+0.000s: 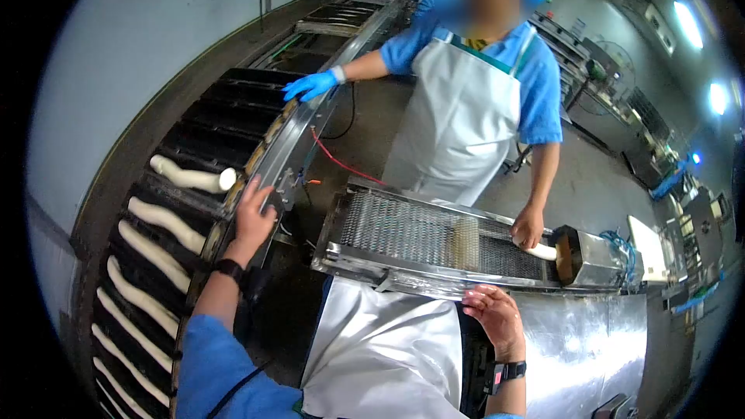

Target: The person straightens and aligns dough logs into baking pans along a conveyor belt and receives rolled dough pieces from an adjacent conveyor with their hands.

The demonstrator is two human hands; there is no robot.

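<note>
My left hand [254, 221] rests by the metal side rail [289, 157] of a conveyor, fingers stretched out and holding nothing. Just beyond its fingertips, a thick pale dough-like roll [190, 177] lies across a black conveyor tray, its round end towards me. More pale rolls [147, 291] lie in the trays nearer to me, one per tray. My right hand [494, 314] is at the near edge of a narrow mesh belt [396, 225], fingers loosely bent and apart, with nothing visible in them. A pale block [466, 244] sits on that mesh.
Across the mesh belt stands a co-worker in a white apron [466, 101]. Their gloved hand [310, 86] touches the conveyor edge; their bare hand [528, 226] is on a pale piece [541, 251] at the metal outlet [597, 257]. A red hose [341, 161] hangs between.
</note>
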